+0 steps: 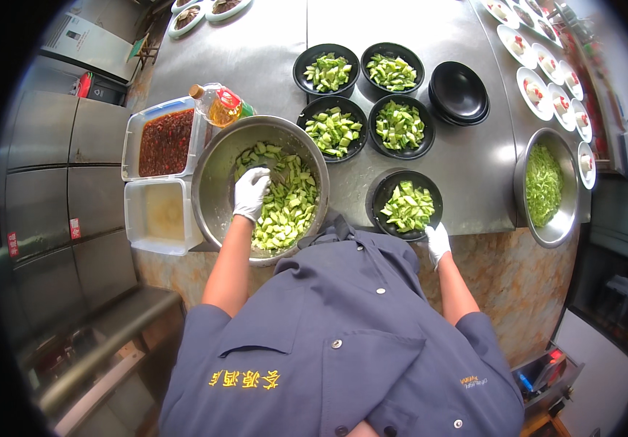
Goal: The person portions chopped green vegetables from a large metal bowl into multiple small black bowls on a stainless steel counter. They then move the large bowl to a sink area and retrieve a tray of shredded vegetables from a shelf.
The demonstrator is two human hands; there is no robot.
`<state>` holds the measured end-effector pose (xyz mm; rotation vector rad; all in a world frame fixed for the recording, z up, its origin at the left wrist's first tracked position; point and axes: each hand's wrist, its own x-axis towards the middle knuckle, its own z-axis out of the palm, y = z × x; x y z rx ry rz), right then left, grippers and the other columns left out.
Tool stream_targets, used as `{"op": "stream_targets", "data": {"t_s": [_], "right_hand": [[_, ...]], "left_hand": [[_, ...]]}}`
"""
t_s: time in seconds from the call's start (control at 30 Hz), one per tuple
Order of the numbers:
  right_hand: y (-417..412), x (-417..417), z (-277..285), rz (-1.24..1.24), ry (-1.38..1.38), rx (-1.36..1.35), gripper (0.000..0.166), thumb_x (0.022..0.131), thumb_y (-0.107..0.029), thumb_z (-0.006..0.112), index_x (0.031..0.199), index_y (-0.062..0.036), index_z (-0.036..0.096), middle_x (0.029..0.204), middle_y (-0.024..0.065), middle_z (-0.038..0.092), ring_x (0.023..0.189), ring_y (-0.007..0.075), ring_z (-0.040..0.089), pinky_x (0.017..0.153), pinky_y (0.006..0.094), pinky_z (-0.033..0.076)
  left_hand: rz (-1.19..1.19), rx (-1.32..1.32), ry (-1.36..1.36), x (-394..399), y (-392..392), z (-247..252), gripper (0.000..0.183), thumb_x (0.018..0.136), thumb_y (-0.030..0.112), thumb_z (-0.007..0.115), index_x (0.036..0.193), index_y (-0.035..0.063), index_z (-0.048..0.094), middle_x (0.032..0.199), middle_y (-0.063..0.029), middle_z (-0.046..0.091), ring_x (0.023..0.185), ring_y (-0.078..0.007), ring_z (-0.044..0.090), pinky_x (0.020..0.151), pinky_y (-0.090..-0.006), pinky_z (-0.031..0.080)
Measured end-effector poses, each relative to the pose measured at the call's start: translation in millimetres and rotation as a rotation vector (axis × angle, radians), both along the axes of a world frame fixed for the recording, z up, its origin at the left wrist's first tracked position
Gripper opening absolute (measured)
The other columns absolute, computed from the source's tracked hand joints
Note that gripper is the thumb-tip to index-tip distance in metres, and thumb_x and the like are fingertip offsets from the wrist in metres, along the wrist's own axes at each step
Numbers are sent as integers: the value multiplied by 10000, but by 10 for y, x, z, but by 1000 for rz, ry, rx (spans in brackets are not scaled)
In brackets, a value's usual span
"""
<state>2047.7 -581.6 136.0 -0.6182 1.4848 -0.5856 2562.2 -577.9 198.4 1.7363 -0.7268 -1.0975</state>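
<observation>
My left hand (252, 192), in a white glove, is inside a large steel bowl (204, 218) of chopped green vegetable pieces (286, 213). Its fingers are curled, and whether they hold any pieces cannot be made out. The white-gloved right hand (437, 244) grips the near right rim of a black bowl (438, 199) that holds a heap of the same pieces. Beyond it stand several more filled black bowls (396, 158). A stack of bare black bowls (458, 93) is to their right.
Left of the steel bowl are a plastic tub of red chili sauce (166, 142), a tub of cloudy liquid (162, 216) and an oil bottle (225, 109). At right, a steel bowl of green shreds (544, 185) stands beside several small white plates (535, 93). The steel counter's front edge (477, 232) runs before me.
</observation>
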Motion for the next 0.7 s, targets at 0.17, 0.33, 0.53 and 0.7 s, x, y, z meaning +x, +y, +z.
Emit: {"op": "stream_targets", "data": {"t_s": [0.17,0.33,0.53,0.7], "right_hand": [[-616,-360,-211,298,122,197,307,903,-166,615,1180,-40,581,869,101,658,640,226,637,556,343,547],[-2113,-540,168,70,343,-100,382,971,-372,509,719,-89,556,547,34,533,434,150,501,391,312,390],[-3437,-322,118,-182,310,24,795,790,-584,695,1125,120,539,966,223,647,736,270,684,602,333,563],[-3844,-623,-551,-139,229,204,500,870,-395,664,1132,18,558,965,208,644,639,257,676,437,305,520]], "left_hand": [[144,173,-84,335,524,-384,221,869,45,616,1087,63,649,979,-26,671,789,-103,621,622,-240,510],[189,229,-159,508,978,-532,265,852,31,624,1117,39,636,1044,-50,668,902,-134,625,744,-266,521],[279,289,-141,327,1207,-386,311,834,18,641,1144,24,622,1078,-76,654,939,-149,610,750,-273,515],[320,327,-146,237,1239,-293,327,820,18,661,1144,20,618,1067,-75,639,941,-161,600,766,-281,512]]}}
